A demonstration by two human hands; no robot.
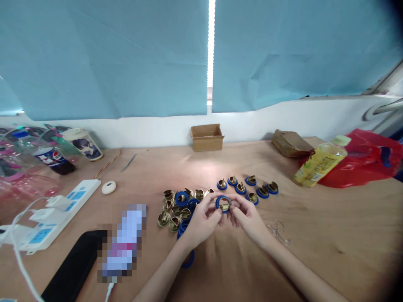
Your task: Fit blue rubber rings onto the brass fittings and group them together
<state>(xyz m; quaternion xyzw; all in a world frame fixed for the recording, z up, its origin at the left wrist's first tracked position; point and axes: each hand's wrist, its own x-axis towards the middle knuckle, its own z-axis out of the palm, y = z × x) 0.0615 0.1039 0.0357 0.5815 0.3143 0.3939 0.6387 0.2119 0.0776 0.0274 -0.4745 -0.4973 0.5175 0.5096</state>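
Between my left hand [205, 218] and my right hand [247, 216] is a blue ring with a round gold-coloured metal piece [224, 206] inside it. The fingertips and thumbs of both hands pinch it from its two sides. A bar or clip crosses the back of the metal piece. To the left of my left hand lie several loose gold-coloured round pieces [163, 218], with several plain blue rings [181, 199] among and below them. Beyond my right hand, several blue rings fitted with gold pieces [262, 191] lie spread on the table. My fingers partly hide the held piece.
An open cardboard box [207, 144] stands against the wall. On the left are a phone [124, 241], a black case [75, 266], a power strip [66, 214] and bottles [53, 159]. A yellow-labelled bottle [323, 161] leans by a red bag [362, 163]. Clear curved bits [279, 233] lie right.
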